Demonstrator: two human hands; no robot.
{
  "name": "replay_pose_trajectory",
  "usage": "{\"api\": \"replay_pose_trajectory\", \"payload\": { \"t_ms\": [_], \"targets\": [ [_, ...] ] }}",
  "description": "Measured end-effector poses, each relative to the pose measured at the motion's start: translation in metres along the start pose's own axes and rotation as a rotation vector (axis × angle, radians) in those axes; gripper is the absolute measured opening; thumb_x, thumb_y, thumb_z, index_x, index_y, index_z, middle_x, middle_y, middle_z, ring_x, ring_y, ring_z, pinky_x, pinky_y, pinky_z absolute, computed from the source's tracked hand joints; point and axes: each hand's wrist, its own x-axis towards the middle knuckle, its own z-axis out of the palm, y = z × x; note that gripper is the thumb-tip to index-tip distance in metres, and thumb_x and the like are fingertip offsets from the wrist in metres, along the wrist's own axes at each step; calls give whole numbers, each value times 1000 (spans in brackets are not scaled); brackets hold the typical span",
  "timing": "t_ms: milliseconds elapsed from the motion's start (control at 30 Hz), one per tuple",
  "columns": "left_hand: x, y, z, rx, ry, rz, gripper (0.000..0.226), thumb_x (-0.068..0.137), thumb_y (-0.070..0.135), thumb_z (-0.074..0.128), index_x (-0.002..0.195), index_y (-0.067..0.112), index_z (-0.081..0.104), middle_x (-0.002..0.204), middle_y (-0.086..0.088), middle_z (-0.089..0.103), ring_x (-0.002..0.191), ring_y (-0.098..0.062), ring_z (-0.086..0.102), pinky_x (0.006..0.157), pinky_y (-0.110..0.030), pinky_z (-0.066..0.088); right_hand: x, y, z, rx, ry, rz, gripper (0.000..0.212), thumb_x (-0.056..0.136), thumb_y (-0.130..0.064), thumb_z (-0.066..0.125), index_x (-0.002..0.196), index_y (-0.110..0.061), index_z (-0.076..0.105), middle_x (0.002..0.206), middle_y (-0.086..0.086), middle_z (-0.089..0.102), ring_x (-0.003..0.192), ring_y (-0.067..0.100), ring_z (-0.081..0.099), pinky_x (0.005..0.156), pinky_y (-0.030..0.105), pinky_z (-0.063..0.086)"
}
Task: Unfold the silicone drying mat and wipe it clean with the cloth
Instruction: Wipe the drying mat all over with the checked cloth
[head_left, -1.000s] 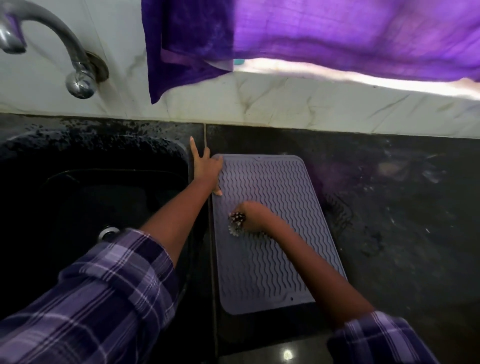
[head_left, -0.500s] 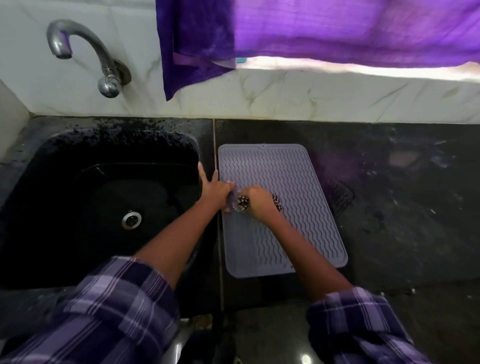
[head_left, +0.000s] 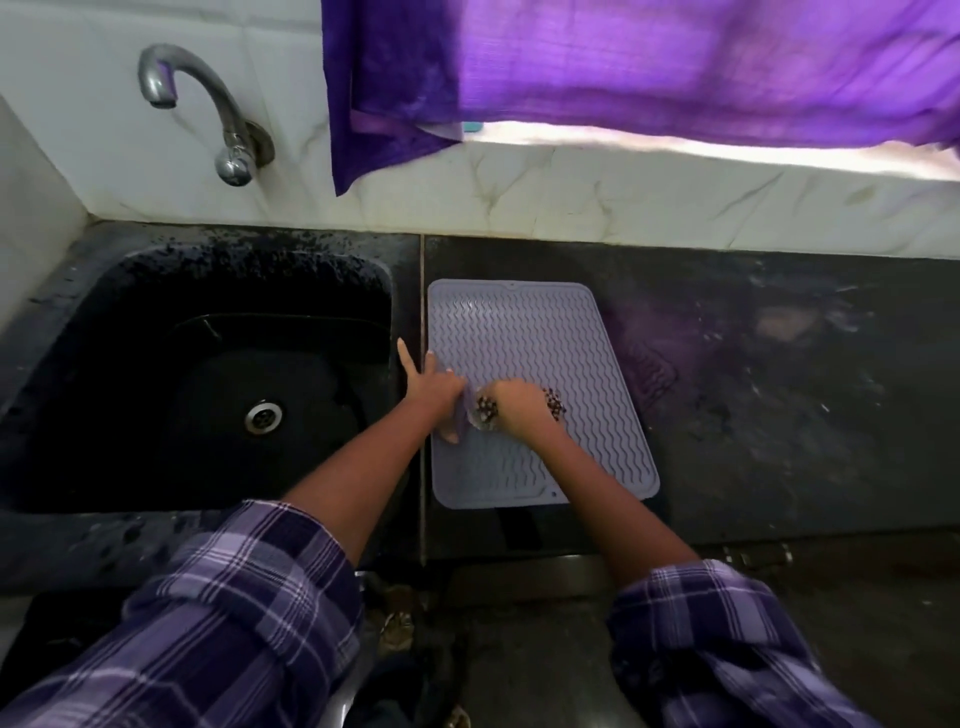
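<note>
The lilac silicone drying mat (head_left: 524, 338) lies unfolded and flat on the dark counter, just right of the sink, its wavy ribs facing up. My right hand (head_left: 522, 408) rests on the mat's middle left, closed on a small speckled cloth (head_left: 487, 410) whose ends stick out on both sides of the hand. My left hand (head_left: 436, 392) presses on the mat's left edge, fingers spread, one finger pointing away along the counter seam.
A black sink (head_left: 197, 374) with a metal drain (head_left: 263, 415) lies to the left, a curved tap (head_left: 208, 104) on the wall above it. A purple curtain (head_left: 623, 62) hangs over the marble sill. Dark, smeared counter (head_left: 779, 389) stretches to the right.
My right hand with the cloth slid up the mat and close to my left hand, which moved down the mat's left edge. The head view pulled back and left, showing more sink.
</note>
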Motion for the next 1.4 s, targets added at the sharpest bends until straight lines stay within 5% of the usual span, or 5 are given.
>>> {"api": "replay_pose_trajectory", "payload": {
  "t_ms": [367, 567, 800, 1167, 1400],
  "targets": [
    [-5, 2, 8, 42, 56, -3, 92, 75, 59, 68, 150, 24, 26, 156, -1, 26, 149, -38, -2, 104, -76, -8, -72, 16, 33, 59, -269, -176, 24, 84, -5, 61, 107, -1, 65, 111, 17, 66, 106, 29, 63, 87, 32, 49],
    [-2, 5, 10, 68, 47, -26, 94, 74, 59, 68, 150, 27, 24, 155, 2, 26, 149, -38, -2, 104, -77, -6, -40, -4, 34, 82, 59, -57, 30, 89, -9, 56, 118, -4, 60, 123, 15, 61, 113, 31, 57, 94, 39, 47],
    [0, 7, 10, 112, 59, -38, 100, 72, 61, 70, 151, 23, 22, 159, -1, 22, 149, -37, -4, 102, -78, -10, -89, 17, 52, 34, -116, -310, 36, 84, -4, 61, 119, -13, 64, 128, 8, 59, 120, 25, 51, 102, 36, 41],
    [5, 6, 14, 71, 66, -28, 94, 72, 59, 71, 149, 26, 27, 156, 1, 27, 149, -38, -3, 101, -78, -11, -60, -11, 53, -159, -5, -171, 46, 90, -16, 56, 135, -19, 49, 141, 8, 44, 125, 32, 42, 104, 41, 37],
    [3, 8, 10, 121, 74, -14, 95, 71, 58, 72, 147, 20, 30, 153, -5, 32, 149, -38, -2, 103, -78, -8, -62, 22, 22, 210, -93, -35, 26, 87, -8, 59, 111, 0, 66, 113, 19, 68, 107, 33, 63, 94, 42, 52]
  ]
}}
